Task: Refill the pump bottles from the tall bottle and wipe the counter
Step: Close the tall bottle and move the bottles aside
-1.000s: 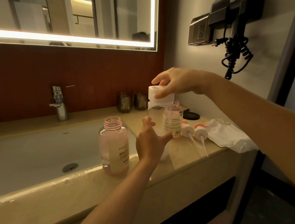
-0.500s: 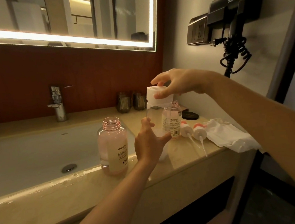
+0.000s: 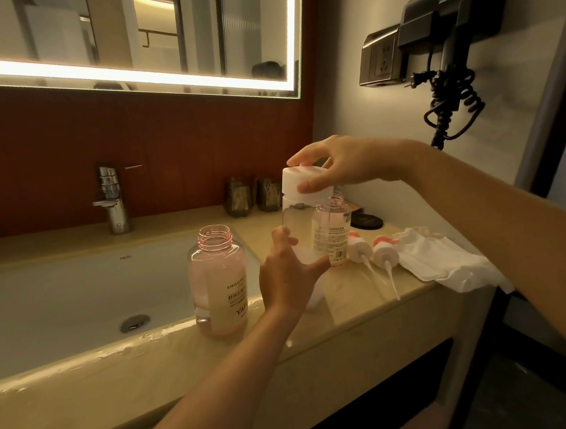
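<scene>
head view: the left hand wraps the upright tall bottle low on its body on the tabletop; directly above, the right hand pinches its white cap. open pump bottle stands just left.

The clear tall plastic bottle at the centre of the frame is colourless, and its round plastic cap is plain white. Left of it, the open-necked transparent plastic bottle is pale pink, with a cream label in dark lettering. The smaller pink plastic bottle just right of centre has a white label with fine dark print. Further right, two white plastic pump heads have orange-red collars, and the crumpled cloth is plain white. The polished stone counter is beige-yellow and faintly mottled. At the left, the sink basin is white and the metal tap is chrome. The wall panel behind is dark red-brown. At the upper right, the wall-mounted hair dryer and its coiled cord are black.
</scene>
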A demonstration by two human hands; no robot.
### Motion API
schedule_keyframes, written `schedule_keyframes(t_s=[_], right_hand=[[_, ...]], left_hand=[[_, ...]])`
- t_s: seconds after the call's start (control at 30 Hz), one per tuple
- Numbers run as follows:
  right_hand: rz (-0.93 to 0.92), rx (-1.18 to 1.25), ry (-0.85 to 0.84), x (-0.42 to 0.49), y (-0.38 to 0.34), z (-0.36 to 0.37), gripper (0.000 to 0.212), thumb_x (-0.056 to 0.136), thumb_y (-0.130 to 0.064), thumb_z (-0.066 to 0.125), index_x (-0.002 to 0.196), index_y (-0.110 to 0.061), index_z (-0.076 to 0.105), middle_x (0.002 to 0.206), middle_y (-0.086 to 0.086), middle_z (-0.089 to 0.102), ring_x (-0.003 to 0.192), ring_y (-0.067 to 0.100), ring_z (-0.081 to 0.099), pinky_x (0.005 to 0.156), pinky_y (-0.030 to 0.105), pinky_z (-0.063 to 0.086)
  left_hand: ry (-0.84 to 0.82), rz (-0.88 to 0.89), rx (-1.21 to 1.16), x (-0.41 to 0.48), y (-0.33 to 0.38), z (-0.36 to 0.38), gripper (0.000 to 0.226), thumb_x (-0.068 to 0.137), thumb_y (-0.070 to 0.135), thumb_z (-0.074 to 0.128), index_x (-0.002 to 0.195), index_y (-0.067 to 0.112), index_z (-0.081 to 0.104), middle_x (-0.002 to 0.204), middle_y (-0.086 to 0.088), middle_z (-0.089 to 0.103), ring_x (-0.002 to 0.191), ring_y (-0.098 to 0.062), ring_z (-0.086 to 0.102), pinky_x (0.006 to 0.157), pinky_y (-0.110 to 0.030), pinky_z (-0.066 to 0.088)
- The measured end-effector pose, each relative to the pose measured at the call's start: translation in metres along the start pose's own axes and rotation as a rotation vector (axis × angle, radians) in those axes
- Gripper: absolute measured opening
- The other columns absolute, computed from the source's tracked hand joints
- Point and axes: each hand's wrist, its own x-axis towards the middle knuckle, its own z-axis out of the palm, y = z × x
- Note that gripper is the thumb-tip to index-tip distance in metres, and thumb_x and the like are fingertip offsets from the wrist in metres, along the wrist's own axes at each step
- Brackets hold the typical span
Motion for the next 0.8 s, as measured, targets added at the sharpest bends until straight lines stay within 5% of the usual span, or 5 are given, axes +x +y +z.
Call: schedule_keyframes(t_s=[0.23, 0.53, 0.67, 0.8], right_hand=[[-0.027, -0.186, 0.133, 0.016, -0.001, 0.008, 0.062, 0.075, -0.051, 0.065, 0.124, -0.014, 0.056, 0.115, 0.001, 0.056, 0.094, 0.013, 0.051, 0.063, 0.013, 0.041], [0.012, -0.337, 0.285, 0.023, -0.001, 0.019, 0.067, 0.074, -0.069, 0.051, 0.098, -0.008, 0.066, 0.080, -0.001, 0.059, 0.073, 0.013, 0.054, 0.056, 0.019, 0.039], [0.133, -0.539, 0.467, 0.020, -0.012, 0.029, 0.061, 0.080, -0.072, 0.038, 0.059, -0.015, 0.043, 0.059, -0.003, 0.043, 0.067, 0.016, 0.047, 0.061, 0.029, 0.035], [0.170, -0.690, 0.526, 0.019, -0.022, 0.033, 0.064, 0.085, -0.070, 0.031, 0.063, -0.012, 0.047, 0.059, 0.000, 0.043, 0.063, 0.017, 0.044, 0.061, 0.029, 0.032]], left_hand=[[-0.008, 0.001, -0.009, -0.001, -0.001, 0.000, 0.071, 0.068, 0.042, 0.076, 0.123, 0.016, 0.039, 0.117, 0.001, 0.057, 0.091, -0.016, 0.059, 0.067, -0.021, 0.043], [0.037, -0.024, -0.008, -0.003, 0.000, 0.004, 0.069, 0.068, 0.042, 0.076, 0.122, 0.016, 0.041, 0.117, 0.001, 0.058, 0.096, -0.015, 0.058, 0.068, -0.017, 0.038], [0.064, -0.037, 0.006, -0.005, 0.001, 0.006, 0.070, 0.068, 0.043, 0.076, 0.122, 0.016, 0.041, 0.118, 0.002, 0.058, 0.097, -0.016, 0.059, 0.069, -0.017, 0.037], [0.092, -0.049, 0.026, -0.007, 0.003, 0.007, 0.070, 0.068, 0.043, 0.075, 0.123, 0.015, 0.041, 0.118, 0.002, 0.058, 0.098, -0.015, 0.059, 0.070, -0.017, 0.037]])
